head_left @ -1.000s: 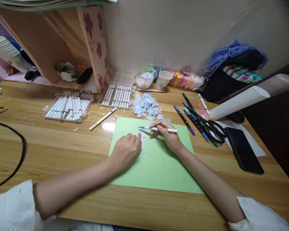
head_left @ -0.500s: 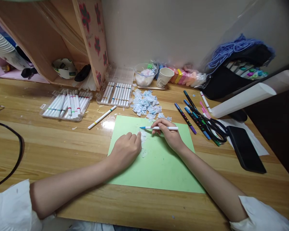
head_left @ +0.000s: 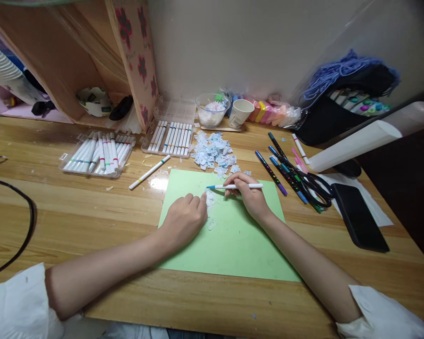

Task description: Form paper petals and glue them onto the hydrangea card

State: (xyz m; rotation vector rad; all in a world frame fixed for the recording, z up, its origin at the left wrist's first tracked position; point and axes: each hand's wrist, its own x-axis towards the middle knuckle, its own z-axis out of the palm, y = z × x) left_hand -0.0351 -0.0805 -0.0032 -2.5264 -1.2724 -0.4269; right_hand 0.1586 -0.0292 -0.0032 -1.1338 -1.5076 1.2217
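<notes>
A light green paper sheet point(head_left: 233, 240) lies on the wooden table point(head_left: 92, 212). My left hand point(head_left: 184, 219) rests on the sheet with fingers curled, its fingertips pressing small white paper scraps point(head_left: 209, 201) stuck there. My right hand point(head_left: 247, 193) holds a white marker with a blue tip point(head_left: 233, 186) lying level, tip pointing left, just above the scraps. A heap of torn white-and-blue paper bits point(head_left: 212, 153) sits just beyond the sheet's far edge.
Two clear trays of white markers point(head_left: 98, 154) point(head_left: 172, 137) and a loose marker point(head_left: 149, 172) lie at the left. A bowl point(head_left: 212, 110), paper cup point(head_left: 240, 113), dark pens point(head_left: 281, 169), scissors point(head_left: 313, 186) and a black phone point(head_left: 358, 217) are at the right. A black cable point(head_left: 19, 226) curves at far left.
Both hands stay nearly in place; the marker has levelled out slightly. The view shifted a little.
</notes>
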